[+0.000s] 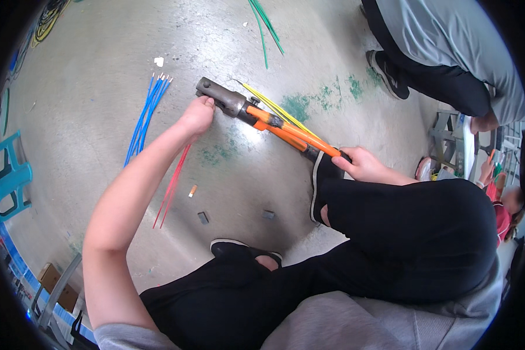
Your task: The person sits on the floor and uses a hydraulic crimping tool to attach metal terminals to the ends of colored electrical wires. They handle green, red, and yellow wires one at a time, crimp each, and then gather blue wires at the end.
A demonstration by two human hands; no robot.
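At centre frame, slightly above the middle, the crimping tool [262, 119] runs diagonally from its grey metal head at upper left down to its orange handles at right. My left hand [197, 115] is closed just under the head, fingers bunched there; whether it pinches a wire end I cannot tell. My right hand [361, 165] is wrapped around the handle ends, resting by my raised knee. Yellow wires [277, 109] lie along the tool, touching its upper side.

Outward: red wires [172, 185] on the concrete floor [99, 87] below my left forearm, blue wires [147, 114] further left, green wires [265, 26] at top centre. Another person's legs [437, 64] stand at upper right.

Risk, as I judge it: left fingertips sit close to the head, so squeezing the handles could nip them; loose yellow strands could also foul the head.
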